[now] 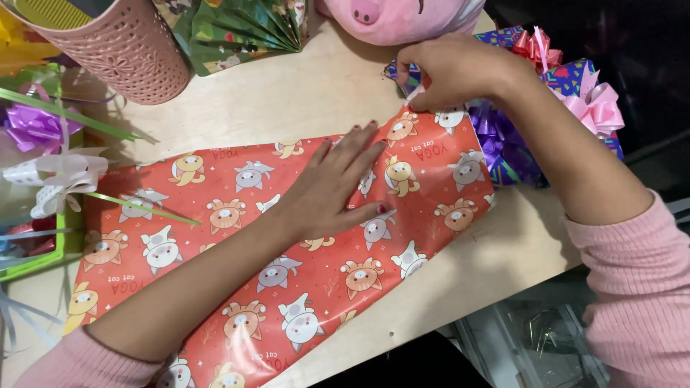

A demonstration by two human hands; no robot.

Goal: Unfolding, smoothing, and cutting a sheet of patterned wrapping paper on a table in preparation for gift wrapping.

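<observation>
We see the wrapping paper lying across the tabletop. Our left hand rests flat on the paper near its middle, and our right hand pinches its far right corner. A perforated basket stands behind the paper at the left, a plush toy behind at the right. Gift bows sit right of the paper, ribbons left of it.
</observation>
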